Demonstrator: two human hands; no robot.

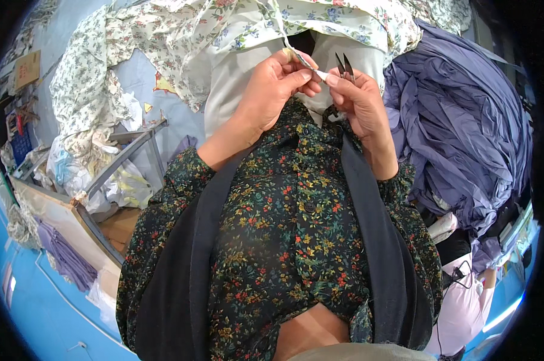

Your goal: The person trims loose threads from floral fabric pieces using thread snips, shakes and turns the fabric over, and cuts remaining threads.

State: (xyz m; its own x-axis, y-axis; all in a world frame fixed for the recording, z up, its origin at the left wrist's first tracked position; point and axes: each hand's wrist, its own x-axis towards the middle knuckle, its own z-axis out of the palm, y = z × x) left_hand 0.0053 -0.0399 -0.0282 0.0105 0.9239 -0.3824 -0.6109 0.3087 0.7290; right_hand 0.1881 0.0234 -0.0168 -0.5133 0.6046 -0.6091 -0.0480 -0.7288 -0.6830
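Note:
My left hand (pixel 275 87) is closed in a pinch on a narrow fabric strip (pixel 300 58), which comes down from the white floral cloth (pixel 344 21) in front of me. Between finger and thumb, my right hand (pixel 362 99) grips the white end of the strip (pixel 321 75). The same right hand also keeps a pair of small dark thread snips (pixel 344 62) in its palm, blades pointing away from me and apart. Part of the snips' handle is hidden by the fingers. White cloth with blue and red flowers lies over my light trousers.
A big heap of purple-grey fabric (pixel 458 120) is piled at my right. At the left, more floral cloth (pixel 82 90) hangs across a grey surface, near a metal frame (pixel 121 159) with plastic bags (pixel 127 186). Behind on the right, another person in pink clothing (pixel 464 307) shows partly.

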